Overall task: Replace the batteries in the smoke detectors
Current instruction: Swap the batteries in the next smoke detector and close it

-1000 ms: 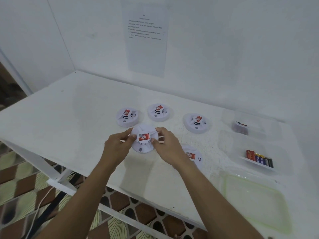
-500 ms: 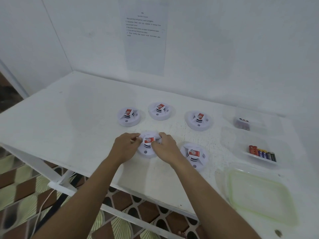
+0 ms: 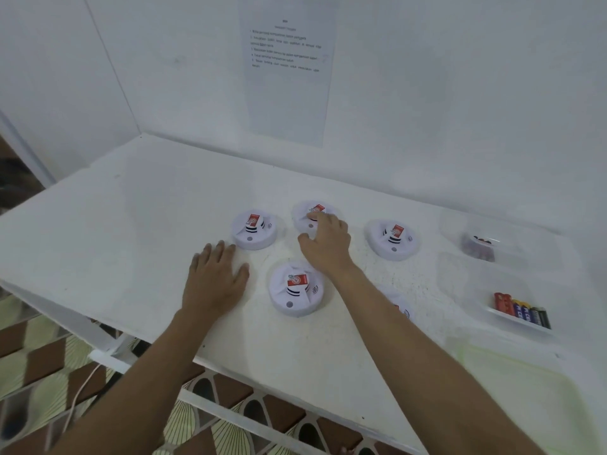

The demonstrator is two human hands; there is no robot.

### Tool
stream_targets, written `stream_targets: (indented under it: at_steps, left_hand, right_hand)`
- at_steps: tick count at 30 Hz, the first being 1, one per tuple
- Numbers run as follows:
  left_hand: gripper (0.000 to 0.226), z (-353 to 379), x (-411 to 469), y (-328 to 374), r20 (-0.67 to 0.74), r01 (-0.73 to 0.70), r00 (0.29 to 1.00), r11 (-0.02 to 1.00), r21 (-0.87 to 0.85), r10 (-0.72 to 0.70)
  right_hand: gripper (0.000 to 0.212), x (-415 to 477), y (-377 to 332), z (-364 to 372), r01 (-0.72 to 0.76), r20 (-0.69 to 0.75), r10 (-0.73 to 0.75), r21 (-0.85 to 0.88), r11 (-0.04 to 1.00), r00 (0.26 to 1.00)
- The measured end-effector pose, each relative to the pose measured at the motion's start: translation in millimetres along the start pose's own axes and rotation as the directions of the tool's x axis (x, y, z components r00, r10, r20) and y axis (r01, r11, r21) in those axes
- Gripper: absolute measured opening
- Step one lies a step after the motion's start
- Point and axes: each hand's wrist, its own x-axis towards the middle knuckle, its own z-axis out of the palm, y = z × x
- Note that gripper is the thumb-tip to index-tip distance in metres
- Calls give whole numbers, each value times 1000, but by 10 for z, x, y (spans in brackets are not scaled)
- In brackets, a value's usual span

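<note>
Several white round smoke detectors with red labels lie on the white table [image 3: 115, 244]. The near detector [image 3: 295, 289] sits by itself between my arms. My left hand [image 3: 215, 279] rests flat on the table to its left, fingers straight. My right hand [image 3: 325, 241] reaches over the far middle detector [image 3: 307, 213], fingertips touching its top. Another detector [image 3: 254, 229] lies far left, one [image 3: 392, 239] far right, and one [image 3: 402, 307] is mostly hidden under my right forearm. Fresh batteries [image 3: 522, 311] lie in a clear tray at the right.
A clear container [image 3: 479, 246] with dark items stands at the back right. A pale green lid [image 3: 525, 399] lies at the front right. An instruction sheet [image 3: 285, 60] hangs on the wall. The table's front edge runs close to my forearms.
Both hands have let go of the near detector. My left hand moved left and flattened on the table. My right hand reached back to the far middle detector.
</note>
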Motion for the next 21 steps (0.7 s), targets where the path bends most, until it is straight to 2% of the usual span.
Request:
stream_targets:
  at_steps: [4, 7, 9, 11, 17, 21]
  left_hand:
    - [80, 35, 31, -33, -27, -7, 1000, 1000, -6, 7]
    - [77, 48, 38, -31, -37, -17, 999, 1000, -4, 17]
    - [74, 58, 39, -37, -48, -23, 999, 1000, -3, 23]
    - [73, 71, 43, -45, -53, -21, 998, 1000, 1, 21]
    - [74, 91, 51, -55, -60, -22, 998, 1000, 6, 22]
    - [74, 96, 54, -71, -67, -26, 997, 1000, -4, 26]
  right_hand:
    - [59, 365, 2, 65, 6, -77, -16, -121, 993, 997]
    - [83, 581, 40, 115, -76, 9, 82, -286, 955, 997]
    - [92, 668, 78, 144, -121, 75, 154, -328, 937, 985]
    - [94, 696, 118, 183, -143, 103, 188, -337, 931, 977]
    - [82, 633, 172, 208, -134, 26, 147, -280, 950, 989]
    - [91, 543, 136, 142, -124, 9, 133, -293, 948, 991]
